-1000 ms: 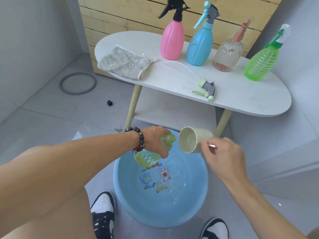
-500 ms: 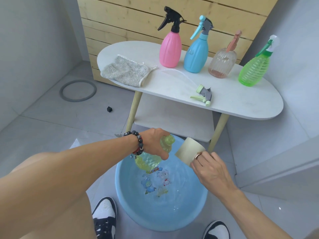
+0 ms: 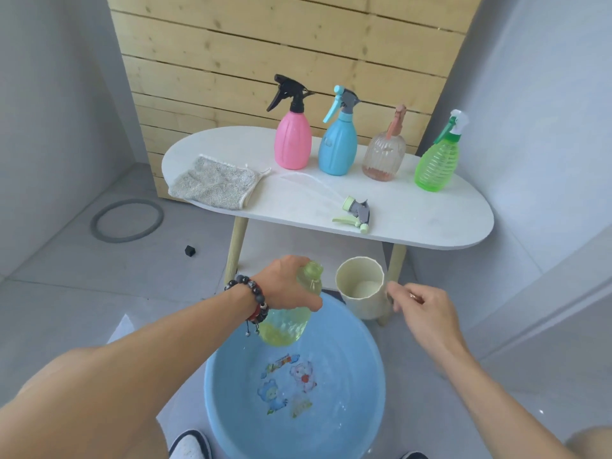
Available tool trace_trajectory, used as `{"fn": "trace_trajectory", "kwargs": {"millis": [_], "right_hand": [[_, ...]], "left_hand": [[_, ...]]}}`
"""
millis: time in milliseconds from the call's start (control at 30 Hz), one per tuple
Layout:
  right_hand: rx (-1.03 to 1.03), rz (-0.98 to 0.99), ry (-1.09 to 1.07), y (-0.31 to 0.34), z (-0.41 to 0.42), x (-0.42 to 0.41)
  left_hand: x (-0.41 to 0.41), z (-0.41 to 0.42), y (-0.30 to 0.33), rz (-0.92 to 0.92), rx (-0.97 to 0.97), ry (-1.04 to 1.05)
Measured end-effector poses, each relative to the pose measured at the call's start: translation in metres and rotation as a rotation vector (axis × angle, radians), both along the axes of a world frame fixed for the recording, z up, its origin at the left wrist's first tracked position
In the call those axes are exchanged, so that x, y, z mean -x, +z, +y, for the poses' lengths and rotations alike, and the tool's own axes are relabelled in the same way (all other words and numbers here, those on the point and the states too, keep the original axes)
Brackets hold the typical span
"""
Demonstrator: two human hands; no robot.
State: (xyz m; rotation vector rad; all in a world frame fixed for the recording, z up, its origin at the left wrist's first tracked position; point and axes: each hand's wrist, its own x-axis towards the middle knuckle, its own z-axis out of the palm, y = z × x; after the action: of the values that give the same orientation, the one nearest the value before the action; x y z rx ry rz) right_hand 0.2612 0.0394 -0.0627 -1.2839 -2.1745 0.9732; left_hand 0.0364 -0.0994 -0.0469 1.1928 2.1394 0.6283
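Yellow-green spray bottle [image 3: 291,323] (spray head off, neck open) hangs tilted over the blue basin [image 3: 359,376]. The left hand [image 3: 288,283] is wrapped round its shoulder. The right hand [image 3: 420,306], held apart, pinches the cream cup [image 3: 361,283] at its handle side, just beside the neck. Thin wet plastic is probably light, squashy and slippery, so grip high at the shoulder.

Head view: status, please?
Left hand grips uncapped bottle over basin. Right hand holds cup upright beside bottle mouth. Nothing between them.

The white table [image 3: 430,223] bears four spray bottles [image 3: 293,144], a grey cloth [image 3: 212,187] and a sprayer head [image 3: 356,213].
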Motion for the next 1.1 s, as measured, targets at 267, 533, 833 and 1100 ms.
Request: {"fn": "trace_trajectory", "kwargs": {"millis": [267, 533, 833, 1100], "right_hand": [[0.026, 0.417, -0.256, 0.068, 0.078, -0.002], [0.133, 0.418, -0.340, 0.062, 0.141, 0.019], [0.100, 0.189, -0.317, 0.061, 0.142, 0.027], [-0.670, 0.054, 0.074, 0.065, 0.091, 0.062]], "left_hand": [[-0.010, 0.015, 0.023, -0.039, -0.137, 0.076], [-0.013, 0.027, 0.021, -0.042, -0.155, 0.081], [-0.008, 0.023, 0.015, -0.043, -0.136, 0.105], [-0.002, 0.019, 0.015, -0.031, -0.175, 0.142]]}}
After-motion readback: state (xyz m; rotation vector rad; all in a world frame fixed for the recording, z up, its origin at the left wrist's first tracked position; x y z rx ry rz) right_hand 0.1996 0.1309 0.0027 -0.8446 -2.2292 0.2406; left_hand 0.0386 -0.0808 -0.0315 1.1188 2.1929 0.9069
